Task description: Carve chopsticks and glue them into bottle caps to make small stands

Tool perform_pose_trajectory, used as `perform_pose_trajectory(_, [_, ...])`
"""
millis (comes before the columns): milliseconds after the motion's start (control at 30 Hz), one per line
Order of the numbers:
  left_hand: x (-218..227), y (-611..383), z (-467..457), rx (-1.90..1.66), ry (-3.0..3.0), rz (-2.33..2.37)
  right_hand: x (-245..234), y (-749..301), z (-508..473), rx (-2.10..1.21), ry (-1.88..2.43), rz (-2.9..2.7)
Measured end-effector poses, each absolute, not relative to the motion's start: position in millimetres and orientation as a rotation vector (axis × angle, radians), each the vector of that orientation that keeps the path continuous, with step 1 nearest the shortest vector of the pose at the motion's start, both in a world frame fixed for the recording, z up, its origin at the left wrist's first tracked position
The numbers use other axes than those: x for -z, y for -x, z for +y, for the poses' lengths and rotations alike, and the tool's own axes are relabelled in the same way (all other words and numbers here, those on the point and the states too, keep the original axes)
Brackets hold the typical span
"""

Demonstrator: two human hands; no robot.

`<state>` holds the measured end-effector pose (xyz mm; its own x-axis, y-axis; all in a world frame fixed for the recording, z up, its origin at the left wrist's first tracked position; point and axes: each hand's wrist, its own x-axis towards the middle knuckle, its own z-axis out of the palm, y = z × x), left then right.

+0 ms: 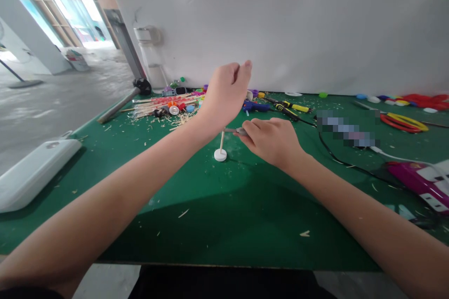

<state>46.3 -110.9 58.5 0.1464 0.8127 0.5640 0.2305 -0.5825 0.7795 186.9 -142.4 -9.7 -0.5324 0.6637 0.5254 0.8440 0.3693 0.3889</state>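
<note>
From the head view, held a small knife (241, 131) in the right hand (275, 142), fist closed around it, with its tip pointed sideways at a thin wooden stick (222, 141), probably for a firm, controlled edge against the wood; could not tell whether touching or only just beside it. Raised the left hand (226, 95) directly above, bent at the wrist and curled away from the camera; could not tell whether pinching the stick's hidden top or merely covering it, though likely placed there for steadiness. Saw the stick rising, slightly tilted, from a white disc (220, 155) near the middle of the tabletop (217, 224), and judged the disc a broad foot for keeping it up. Noticed a pile of loose sticks (161, 102) toward the far left corner, with pale shavings (180, 120) in front, perhaps pushed back for elbow room. Found a blue glue gun (257, 106) and yellow-and-black tools (296, 106) near the far edge, beyond the right hand, presumably for easy reach. Spotted coiled wire (403, 122) toward the far right corner, a purple power strip (417, 172) by the right edge, perhaps for nearby power, and a white box (38, 172) along the left edge, for no evident reason.
</note>
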Motion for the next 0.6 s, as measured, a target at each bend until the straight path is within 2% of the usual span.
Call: perform_pose_trajectory(600, [-57,-44,-105,-1.397,-1.772,1.002,17,-176,-147,1.073,1.322,-2.262])
